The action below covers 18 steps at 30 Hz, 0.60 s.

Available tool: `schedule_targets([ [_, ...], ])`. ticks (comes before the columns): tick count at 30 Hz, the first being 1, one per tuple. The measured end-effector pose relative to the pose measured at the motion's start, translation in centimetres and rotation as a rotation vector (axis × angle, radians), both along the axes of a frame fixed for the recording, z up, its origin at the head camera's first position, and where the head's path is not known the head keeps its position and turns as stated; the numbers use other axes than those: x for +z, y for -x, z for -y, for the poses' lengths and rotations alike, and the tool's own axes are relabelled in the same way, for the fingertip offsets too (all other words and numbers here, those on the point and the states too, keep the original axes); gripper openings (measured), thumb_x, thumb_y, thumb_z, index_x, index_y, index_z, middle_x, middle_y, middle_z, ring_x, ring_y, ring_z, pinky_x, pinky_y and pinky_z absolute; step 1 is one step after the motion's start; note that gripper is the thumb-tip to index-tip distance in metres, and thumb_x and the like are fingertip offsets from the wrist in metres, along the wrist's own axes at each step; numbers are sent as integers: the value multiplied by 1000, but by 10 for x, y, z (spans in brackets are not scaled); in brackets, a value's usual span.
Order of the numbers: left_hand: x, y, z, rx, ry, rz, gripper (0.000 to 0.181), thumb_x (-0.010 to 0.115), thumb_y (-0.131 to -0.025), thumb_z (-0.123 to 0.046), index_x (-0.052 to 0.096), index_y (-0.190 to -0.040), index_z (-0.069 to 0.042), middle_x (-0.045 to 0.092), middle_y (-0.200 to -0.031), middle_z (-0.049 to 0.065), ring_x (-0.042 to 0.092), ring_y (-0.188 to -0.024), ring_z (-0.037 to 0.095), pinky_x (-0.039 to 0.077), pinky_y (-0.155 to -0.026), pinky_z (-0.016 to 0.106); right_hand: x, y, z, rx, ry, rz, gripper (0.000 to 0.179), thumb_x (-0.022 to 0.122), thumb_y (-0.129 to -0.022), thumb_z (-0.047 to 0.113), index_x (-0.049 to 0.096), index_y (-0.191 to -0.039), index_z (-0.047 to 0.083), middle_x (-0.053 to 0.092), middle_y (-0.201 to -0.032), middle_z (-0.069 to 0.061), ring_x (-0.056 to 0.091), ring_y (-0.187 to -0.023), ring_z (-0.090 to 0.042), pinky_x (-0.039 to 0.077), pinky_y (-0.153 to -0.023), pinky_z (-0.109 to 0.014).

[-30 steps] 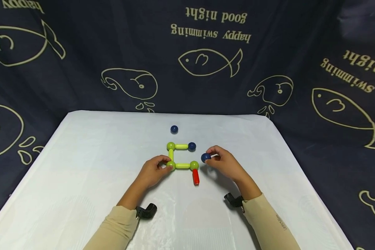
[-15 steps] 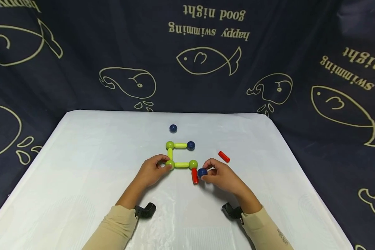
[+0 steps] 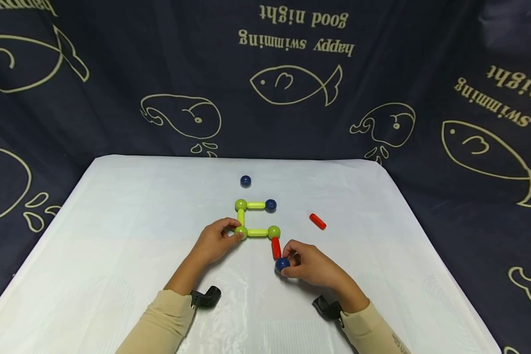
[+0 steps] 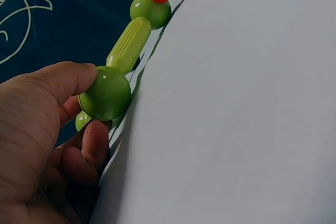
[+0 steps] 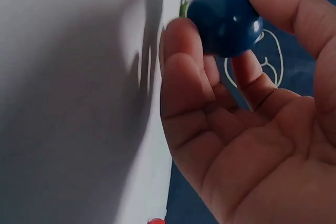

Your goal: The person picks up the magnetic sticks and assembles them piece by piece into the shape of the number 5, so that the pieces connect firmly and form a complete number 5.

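Note:
My left hand (image 3: 217, 242) pinches a green ball (image 4: 107, 95) at the near-left corner of a ball-and-stick figure. A yellow-green stick (image 3: 258, 232) joins that ball to another green ball (image 3: 274, 232), from which a red stick (image 3: 276, 248) points toward me. Between thumb and fingers, my right hand (image 3: 311, 265) holds a dark blue ball (image 3: 282, 265) at the red stick's near end; the ball appears to touch it. Farther back, a yellow-green stick (image 3: 241, 218) leads to a third green ball (image 3: 241, 205), and a stick (image 3: 256, 205) from there ends at a blue ball (image 3: 271, 205).
A loose red stick (image 3: 317, 221) lies on the white-covered table (image 3: 128, 236), right of the figure. Another blue ball (image 3: 245, 181) sits behind the figure. Dark patterned fabric (image 3: 301, 128) hangs beyond the table's far edge.
My right hand has carried the blue ball toward me, from right of the green ball to the red stick's near end. The loose red stick has come into view. My left hand stays put.

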State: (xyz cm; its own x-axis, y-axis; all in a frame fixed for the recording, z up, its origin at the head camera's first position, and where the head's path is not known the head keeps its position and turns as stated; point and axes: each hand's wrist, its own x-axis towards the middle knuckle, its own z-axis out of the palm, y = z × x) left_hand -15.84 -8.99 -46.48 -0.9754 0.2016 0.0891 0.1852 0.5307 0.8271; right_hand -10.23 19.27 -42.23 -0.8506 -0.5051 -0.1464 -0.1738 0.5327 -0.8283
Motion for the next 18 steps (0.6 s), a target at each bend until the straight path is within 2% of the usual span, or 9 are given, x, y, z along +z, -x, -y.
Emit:
schedule_targets([
  [9, -1, 0, 0, -8, -2, -18, 24, 77, -88, -22, 70, -109, -14, 69, -99, 0, 51, -70, 12, 43, -65, 31, -7, -2, 4, 6, -45, -26, 27, 80, -84, 13, 57, -97, 9, 52, -73, 2, 51, -69, -12, 41, -59, -24],
  [18, 0, 1, 1, -14, -3, -18, 24, 76, -89, -22, 70, -110, -14, 69, -100, 0, 51, -70, 13, 43, -64, 32, -7, -2, 5, -14, -79, -70, 27, 80, -84, 15, 57, -98, 10, 55, -77, 1, 53, -72, -14, 43, -62, -26],
])
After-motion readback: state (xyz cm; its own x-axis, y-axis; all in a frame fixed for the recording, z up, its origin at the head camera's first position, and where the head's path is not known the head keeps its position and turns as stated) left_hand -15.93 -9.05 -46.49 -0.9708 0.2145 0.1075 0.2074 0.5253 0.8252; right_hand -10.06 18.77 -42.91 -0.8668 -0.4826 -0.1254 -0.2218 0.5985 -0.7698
